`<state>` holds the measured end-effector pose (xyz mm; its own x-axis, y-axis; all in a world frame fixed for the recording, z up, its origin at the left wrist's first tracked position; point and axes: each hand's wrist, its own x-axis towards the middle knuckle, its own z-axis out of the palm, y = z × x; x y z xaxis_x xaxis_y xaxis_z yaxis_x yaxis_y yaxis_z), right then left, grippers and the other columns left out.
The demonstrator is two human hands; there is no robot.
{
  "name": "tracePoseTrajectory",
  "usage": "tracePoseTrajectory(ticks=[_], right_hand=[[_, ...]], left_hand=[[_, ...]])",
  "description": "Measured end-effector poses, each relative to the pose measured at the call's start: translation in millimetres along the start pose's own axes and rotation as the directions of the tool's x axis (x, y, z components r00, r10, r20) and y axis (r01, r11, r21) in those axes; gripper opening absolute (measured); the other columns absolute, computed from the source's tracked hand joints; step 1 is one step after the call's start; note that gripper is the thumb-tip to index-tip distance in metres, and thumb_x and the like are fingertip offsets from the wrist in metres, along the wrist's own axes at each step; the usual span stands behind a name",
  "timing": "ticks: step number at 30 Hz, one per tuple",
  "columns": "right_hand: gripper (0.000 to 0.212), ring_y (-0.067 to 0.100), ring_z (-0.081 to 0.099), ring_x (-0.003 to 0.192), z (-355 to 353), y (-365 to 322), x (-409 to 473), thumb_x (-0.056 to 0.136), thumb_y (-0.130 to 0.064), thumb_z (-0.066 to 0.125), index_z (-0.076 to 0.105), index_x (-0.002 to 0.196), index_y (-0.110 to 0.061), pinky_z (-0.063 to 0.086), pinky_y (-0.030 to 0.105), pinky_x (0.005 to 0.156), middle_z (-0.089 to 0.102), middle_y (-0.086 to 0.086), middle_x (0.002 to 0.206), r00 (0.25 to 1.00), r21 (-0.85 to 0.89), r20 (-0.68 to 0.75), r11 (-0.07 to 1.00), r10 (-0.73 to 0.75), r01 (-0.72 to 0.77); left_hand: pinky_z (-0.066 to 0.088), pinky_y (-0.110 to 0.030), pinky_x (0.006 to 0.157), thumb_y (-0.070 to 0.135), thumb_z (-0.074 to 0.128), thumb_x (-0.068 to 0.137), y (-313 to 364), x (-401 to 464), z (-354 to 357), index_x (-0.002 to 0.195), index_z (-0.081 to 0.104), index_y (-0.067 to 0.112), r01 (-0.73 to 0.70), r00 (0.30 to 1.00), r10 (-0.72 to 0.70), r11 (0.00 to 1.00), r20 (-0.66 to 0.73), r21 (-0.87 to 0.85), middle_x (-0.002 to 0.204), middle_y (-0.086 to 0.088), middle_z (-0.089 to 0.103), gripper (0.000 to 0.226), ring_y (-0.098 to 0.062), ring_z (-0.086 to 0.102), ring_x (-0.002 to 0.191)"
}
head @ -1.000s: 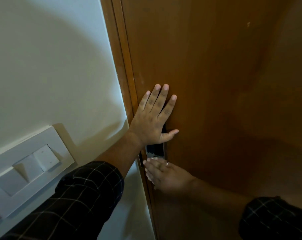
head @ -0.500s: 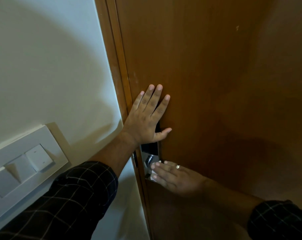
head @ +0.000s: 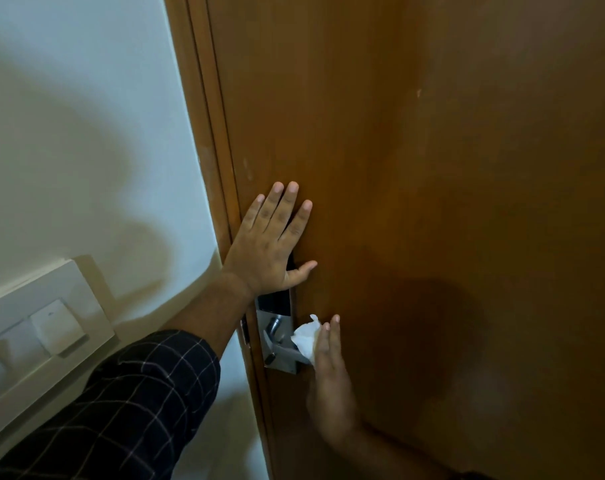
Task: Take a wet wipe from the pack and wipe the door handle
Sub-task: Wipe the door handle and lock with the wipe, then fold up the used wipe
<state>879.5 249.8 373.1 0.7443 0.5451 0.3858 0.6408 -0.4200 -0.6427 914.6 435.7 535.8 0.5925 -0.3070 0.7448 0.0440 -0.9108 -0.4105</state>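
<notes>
My left hand [head: 271, 249] lies flat on the brown wooden door [head: 432, 202], fingers spread, just above the lock and covering its top. Below it sits the silver lock plate with its door handle [head: 276, 344]. A crumpled white wet wipe [head: 304, 337] is pressed against the handle's right end by my right hand [head: 330, 379], whose fingers point upward along the door. The handle's lever is mostly hidden behind the wipe and my right hand. No wipe pack is in view.
The door frame [head: 207, 133] runs down the left of the door. A pale wall [head: 86, 133] fills the left side, with a white switch panel [head: 41, 334] at lower left. Both my forearms wear dark checked sleeves.
My right hand has slid to the right along the handle with the wipe, uncovering the silver lock plate. My left hand has stayed flat on the door.
</notes>
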Motion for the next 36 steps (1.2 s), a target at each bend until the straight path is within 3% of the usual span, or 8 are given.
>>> tracePoseTrajectory(ticks=[3,7,10,14,18,22,28,36], right_hand=[[0.079,0.023,0.01,0.15,10.6,-26.2,-9.9,0.092,-0.001,0.049,0.002,0.154,-0.014,0.013,0.039,0.122,0.007,0.008,0.163,0.967,0.267,-0.103,0.943,0.231,-0.197],[0.077,0.023,0.037,0.14,17.7,-31.4,-24.7,0.091,0.002,0.05,0.011,0.154,-0.021,0.03,0.037,0.118,0.041,0.007,0.151,0.905,0.13,0.094,0.896,0.414,-0.424],[0.06,0.019,0.051,0.128,-8.6,-16.7,-48.7,0.093,-0.002,0.046,0.037,0.148,-0.025,0.039,0.033,0.111,0.054,0.004,0.141,0.876,-0.025,0.323,0.928,0.359,-0.371],[0.046,0.01,0.058,0.118,-45.4,0.9,-58.4,0.092,0.003,0.05,0.058,0.131,-0.019,0.041,0.014,0.1,0.063,-0.003,0.128,0.917,-0.049,0.225,0.943,0.33,-0.328],[0.041,0.02,0.056,0.104,-78.3,5.4,-51.0,0.087,0.004,0.053,0.065,0.122,-0.016,0.048,0.028,0.09,0.057,0.004,0.113,0.984,-0.103,0.104,0.986,0.144,-0.133],[0.036,0.019,0.05,0.092,-108.9,-9.2,-48.9,0.087,0.0,0.056,0.068,0.115,-0.021,0.043,0.027,0.069,0.051,0.001,0.097,1.0,-0.169,0.0,0.986,0.002,-0.002],[0.033,0.013,0.066,0.081,-151.1,-18.5,-101.0,0.08,0.002,0.07,0.062,0.101,-0.022,0.054,0.017,0.057,0.065,-0.002,0.093,0.947,0.477,0.094,0.821,0.306,-0.313],[0.029,0.019,0.074,0.086,-171.8,-30.9,-206.2,0.088,0.011,0.057,0.069,0.106,-0.009,0.06,0.024,0.07,0.077,0.01,0.093,0.806,0.764,0.565,0.259,0.176,-0.591]], left_hand=[[0.016,-0.054,0.123,0.068,0.044,0.087,-1.4,-1.7,4.2,0.157,0.008,0.015,-0.017,0.999,0.017,1.0,-0.027,-0.003,0.164,-0.02,0.012,0.095,-0.036,0.007,0.153],[0.014,-0.053,0.123,0.07,0.04,0.088,-5.1,1.4,5.3,0.157,0.008,0.015,-0.008,1.0,0.008,1.0,-0.008,-0.024,0.165,-0.019,0.01,0.094,-0.034,0.004,0.153],[0.014,-0.054,0.123,0.073,0.035,0.089,-2.6,0.4,0.6,0.157,0.006,0.015,-0.003,0.999,0.004,0.999,0.048,-0.034,0.165,-0.019,0.007,0.094,-0.034,0.002,0.153],[0.013,-0.053,0.123,0.069,0.032,0.092,15.4,2.8,-21.6,0.156,0.008,0.012,0.105,0.981,-0.091,0.992,0.174,-0.073,0.165,-0.02,0.004,0.089,-0.035,0.002,0.153],[0.033,-0.05,0.115,0.041,0.051,0.097,75.6,-33.9,-59.1,0.137,0.053,0.014,0.183,0.964,-0.112,0.938,0.241,-0.294,0.155,-0.016,0.039,0.048,-0.033,0.033,0.145],[0.057,-0.037,0.082,0.035,0.06,0.096,145.4,-79.0,-96.6,0.11,0.074,0.02,0.549,0.818,-0.209,0.563,0.536,-0.618,0.106,0.001,0.073,0.025,-0.008,0.065,0.095],[0.065,-0.031,0.072,0.023,0.071,0.091,224.9,-106.3,-143.4,0.094,0.076,0.024,0.867,0.399,-0.471,-0.087,0.787,-0.491,0.096,0.002,0.077,0.006,-0.012,0.074,0.084],[0.058,-0.019,0.063,0.014,0.065,0.094,314.0,-162.8,-249.1,0.104,0.073,0.017,0.852,0.114,-0.647,-0.326,0.754,-0.409,0.099,-0.005,0.075,0.013,-0.01,0.073,0.08]])
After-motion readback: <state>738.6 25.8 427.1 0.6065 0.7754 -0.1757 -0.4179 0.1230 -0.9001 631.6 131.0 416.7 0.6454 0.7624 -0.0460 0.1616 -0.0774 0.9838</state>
